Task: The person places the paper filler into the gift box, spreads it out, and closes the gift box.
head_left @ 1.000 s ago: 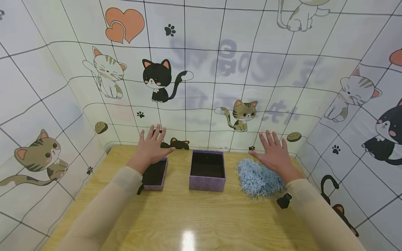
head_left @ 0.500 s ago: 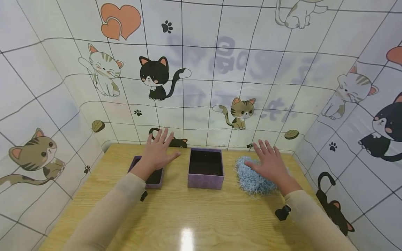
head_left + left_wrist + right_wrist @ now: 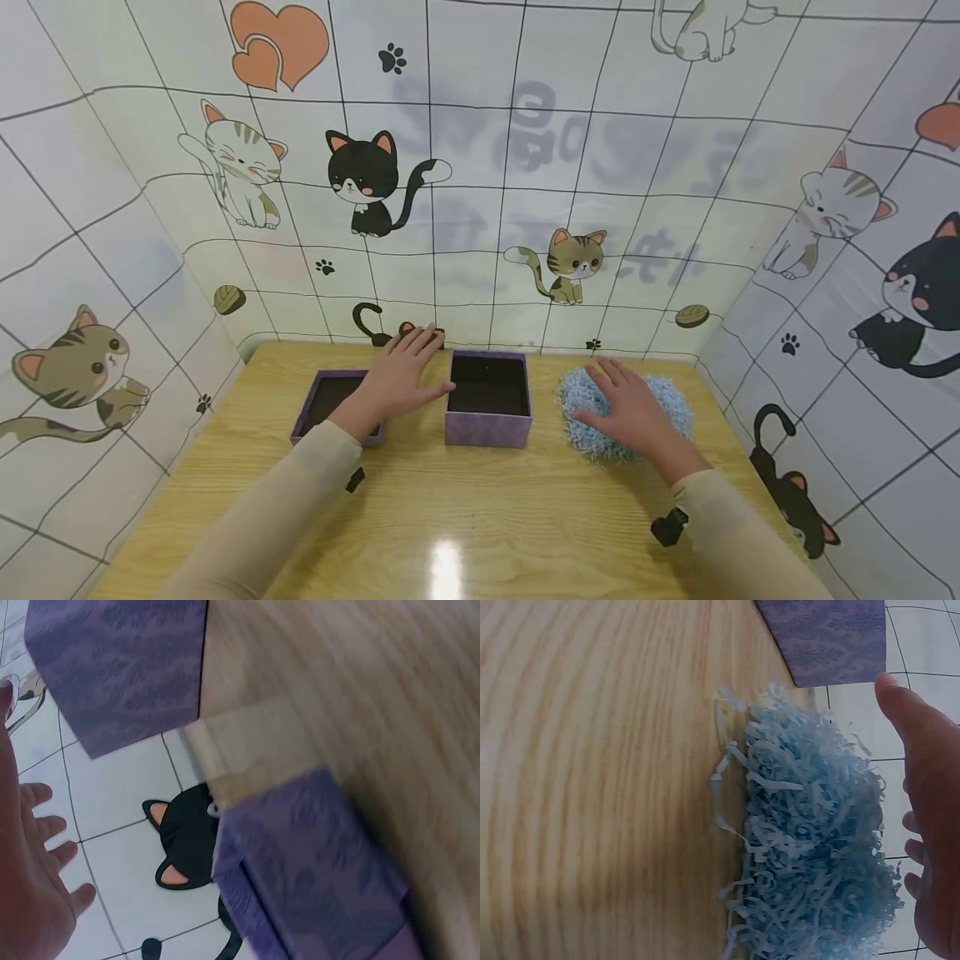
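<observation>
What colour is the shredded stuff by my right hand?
Light blue: the loose heap of papery strips shows best in the right wrist view.

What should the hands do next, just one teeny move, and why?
I'd probably lower the right hand onto the blue shreds: it hovers just above them, holding nothing, and the middle purple box beside them stands open, with nothing visible inside.

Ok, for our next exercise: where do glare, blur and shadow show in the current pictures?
Head view: a white glare patch on the table, near the picture's bottom edge; left wrist view: smeared wood grain, the shallow purple box soft; right wrist view: blue paper shreds fairly clear, a faint shadow on the wood.
</observation>
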{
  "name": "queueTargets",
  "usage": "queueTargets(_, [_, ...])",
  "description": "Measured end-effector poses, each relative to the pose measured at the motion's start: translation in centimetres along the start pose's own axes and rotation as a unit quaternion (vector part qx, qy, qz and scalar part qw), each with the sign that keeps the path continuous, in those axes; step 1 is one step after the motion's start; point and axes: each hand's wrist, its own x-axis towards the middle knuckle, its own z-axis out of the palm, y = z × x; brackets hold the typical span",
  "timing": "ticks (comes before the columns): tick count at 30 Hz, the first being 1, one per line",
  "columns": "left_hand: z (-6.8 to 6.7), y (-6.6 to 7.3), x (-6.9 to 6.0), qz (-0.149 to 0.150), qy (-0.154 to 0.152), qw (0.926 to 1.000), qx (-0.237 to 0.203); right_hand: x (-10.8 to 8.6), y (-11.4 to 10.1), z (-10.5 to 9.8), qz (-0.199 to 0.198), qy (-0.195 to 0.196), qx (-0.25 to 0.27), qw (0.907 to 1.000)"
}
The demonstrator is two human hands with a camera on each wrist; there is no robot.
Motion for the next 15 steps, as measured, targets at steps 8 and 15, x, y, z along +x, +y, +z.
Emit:
queueTargets(8, [1.6, 0.4, 0.4, 0.044, -0.012, 0.9949, -0.09, -0.4, 0.1, 1.1, -0.031, -0.021, 0.029, 0.9989])
queueTargets(15, [2.5, 0.3, 0.7, 0.07, -0.036, 0.9858, -0.148, -0.8, 0.4, 1.9, -0.022, -0.046, 0.064, 0.9967])
